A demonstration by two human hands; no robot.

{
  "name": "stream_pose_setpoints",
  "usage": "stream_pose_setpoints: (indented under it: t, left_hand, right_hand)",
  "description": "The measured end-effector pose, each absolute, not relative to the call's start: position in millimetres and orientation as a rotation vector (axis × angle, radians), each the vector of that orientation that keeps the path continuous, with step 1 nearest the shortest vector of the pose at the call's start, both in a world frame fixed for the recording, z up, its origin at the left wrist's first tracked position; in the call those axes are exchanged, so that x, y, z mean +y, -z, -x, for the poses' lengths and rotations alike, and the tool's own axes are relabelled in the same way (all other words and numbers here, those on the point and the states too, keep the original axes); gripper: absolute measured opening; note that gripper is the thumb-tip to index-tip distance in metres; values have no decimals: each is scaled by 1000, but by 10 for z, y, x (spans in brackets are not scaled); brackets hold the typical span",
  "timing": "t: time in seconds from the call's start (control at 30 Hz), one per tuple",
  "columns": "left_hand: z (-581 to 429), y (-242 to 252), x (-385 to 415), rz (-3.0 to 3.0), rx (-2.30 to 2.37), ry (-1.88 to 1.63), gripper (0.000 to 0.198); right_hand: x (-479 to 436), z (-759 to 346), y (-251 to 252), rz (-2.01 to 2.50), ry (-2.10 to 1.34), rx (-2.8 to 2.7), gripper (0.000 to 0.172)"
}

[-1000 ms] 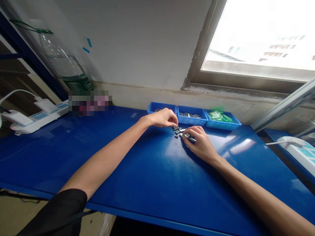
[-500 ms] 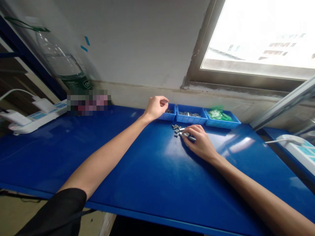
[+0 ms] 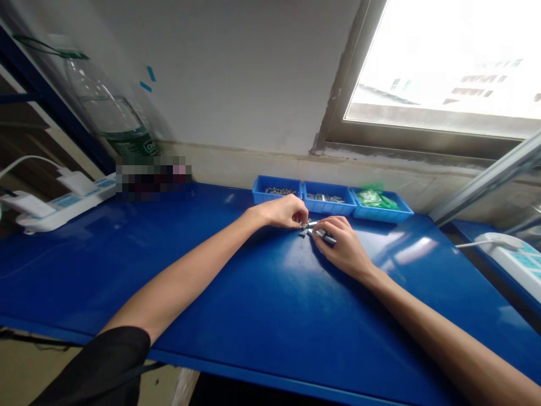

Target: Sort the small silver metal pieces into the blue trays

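Note:
My left hand (image 3: 284, 212) rests on the blue table (image 3: 211, 270) with its fingers pinched together on a small metal part at the edge of a little pile of metal parts (image 3: 307, 226). My right hand (image 3: 344, 243) lies just right of that pile, its fingers curled around a small dark and silver metal piece (image 3: 325, 235). The two hands almost touch over the pile. Behind them stand three small blue trays: the left tray (image 3: 276, 190) and the middle tray (image 3: 329, 198) hold small metal parts, the right tray (image 3: 382, 206) holds green bags.
A large clear water bottle (image 3: 107, 113) stands at the back left by the wall. A white power strip (image 3: 54, 206) with plugs lies on the left edge, another white power strip (image 3: 513, 256) at the far right. A window fills the upper right.
My left hand went up to the left tray half a second ago and has come back down to the pile of parts. My right hand has stayed in place.

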State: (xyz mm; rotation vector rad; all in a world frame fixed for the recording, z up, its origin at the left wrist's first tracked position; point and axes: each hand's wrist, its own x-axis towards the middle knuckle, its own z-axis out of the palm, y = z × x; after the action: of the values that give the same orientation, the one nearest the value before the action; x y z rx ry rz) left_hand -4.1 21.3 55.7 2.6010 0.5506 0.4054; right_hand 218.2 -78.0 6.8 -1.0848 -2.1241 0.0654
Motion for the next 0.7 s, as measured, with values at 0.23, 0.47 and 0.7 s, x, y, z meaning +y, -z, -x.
stream_pose_setpoints:
  t: [0.23,0.47,0.7]
  left_hand:
    - [57,-494,232,-2524,617,-447,19]
    - [80,-559,190,-2538,652,-506,27]
    - [189,-722,302,-2407,927,-876,15]
  right_hand:
    - [-778,-2180,-68,1089,-62,-2123,10]
    - [-779,-2186,-65,1093,-59,-2127,11]
    - [-770,-2195,-52,1092,-70,-2130,11]
